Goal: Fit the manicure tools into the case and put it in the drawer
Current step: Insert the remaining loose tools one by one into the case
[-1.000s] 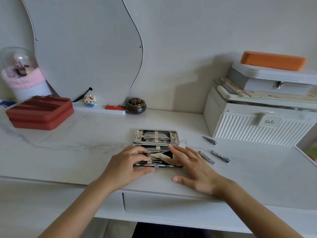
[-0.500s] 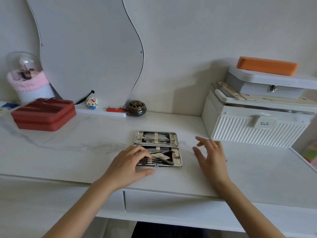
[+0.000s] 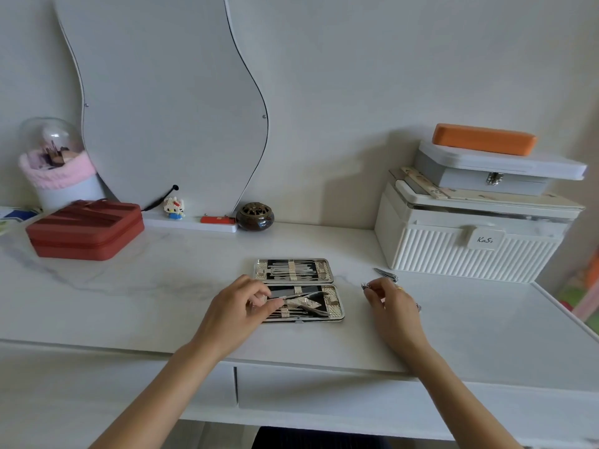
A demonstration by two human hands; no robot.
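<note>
The white marble-look surface (image 3: 162, 286) carries the whole job, and its front edge is the first hazard: the open manicure case (image 3: 299, 290) lies near that edge, above the closed drawer (image 3: 324, 388), so a careless sweep of a forearm could shove it off.

The case lies flat with both halves exposed. The far half is filled with strapped tools; the near half holds a cuticle nipper (image 3: 308, 303) lying askew across the straps, apparently not yet seated. If the lid is folded over while it sits proud, the case probably will not latch, or the tool could bend a strap.

The left hand (image 3: 233, 315) rests on the near half's left side, fingers curled onto the tools there and pinning them. Lifting it too soon could let loose pieces slide.

The right hand (image 3: 392, 306), just right of the case, pinches a small nail clipper (image 3: 366, 285) at its fingertips. The grip looks light, so the smooth metal might slip on the way in.

Another nail clipper (image 3: 385, 274) lies beyond it, beside the ribbed white storage box (image 3: 466, 251), easily overlooked.
</note>
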